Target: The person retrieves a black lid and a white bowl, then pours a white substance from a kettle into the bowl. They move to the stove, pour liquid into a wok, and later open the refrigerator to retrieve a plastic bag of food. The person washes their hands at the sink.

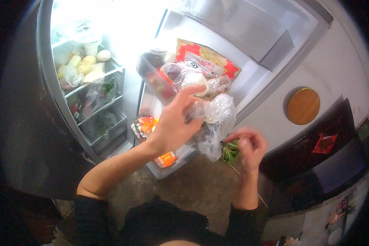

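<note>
My left hand (184, 118) reaches over a door shelf of the open refrigerator, its fingers curved at a crumpled clear plastic bag (220, 110); whether they grip it is unclear. The bag hangs over the shelf's edge. To its right, my right hand (252, 144) is blurred, its fingers bent near the bag's lower end and beside some green leaves (229, 152). Behind my left hand, more plastic-wrapped items (192, 77) and a red and gold printed packet (207, 58) fill the shelf.
The refrigerator's lit shelves (95, 78) at the left hold bagged produce and a white container (91, 47). A lower door bin (164, 172) holds orange packets (167, 159). The open door (264, 73) slants across the right. Beyond it are a round wooden disc (303, 106) and a dark piece of furniture (313, 147).
</note>
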Demonstrator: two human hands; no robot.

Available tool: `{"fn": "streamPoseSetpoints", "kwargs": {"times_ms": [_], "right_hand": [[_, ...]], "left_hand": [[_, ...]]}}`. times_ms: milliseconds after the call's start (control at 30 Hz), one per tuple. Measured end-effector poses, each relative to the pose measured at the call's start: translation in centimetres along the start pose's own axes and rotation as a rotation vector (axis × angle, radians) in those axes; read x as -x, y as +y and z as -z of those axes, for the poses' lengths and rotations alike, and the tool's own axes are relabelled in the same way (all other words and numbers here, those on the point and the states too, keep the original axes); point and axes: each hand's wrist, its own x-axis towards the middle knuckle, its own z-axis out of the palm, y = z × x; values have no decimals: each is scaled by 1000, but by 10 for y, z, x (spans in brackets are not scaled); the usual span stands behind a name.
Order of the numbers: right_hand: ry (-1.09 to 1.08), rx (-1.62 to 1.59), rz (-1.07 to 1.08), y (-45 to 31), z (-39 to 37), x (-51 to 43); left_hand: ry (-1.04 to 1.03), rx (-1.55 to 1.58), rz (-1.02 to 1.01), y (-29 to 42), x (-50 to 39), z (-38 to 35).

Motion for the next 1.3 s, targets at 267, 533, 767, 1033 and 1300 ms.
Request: {"fn": "streamPoseSetpoints", "kwargs": {"times_ms": [267, 533, 767, 1033, 1300], "right_hand": [[-372, 702, 180, -13, -2, -95], [-463, 1045, 350, -10, -31, -156], [-455, 951, 84, 7, -7, -143], [7, 920, 197, -2, -24, -92], [-424, 489, 60, -11, -95, -7]], "left_hand": [[-73, -77, -152, -26, -7, 3], [-140, 109, -284, -23, -3, -1], [202, 345, -250, -15, 44, 32], [361, 190, -324, -34, 70, 48], [309, -121, -267, -28, 105, 62]]}}
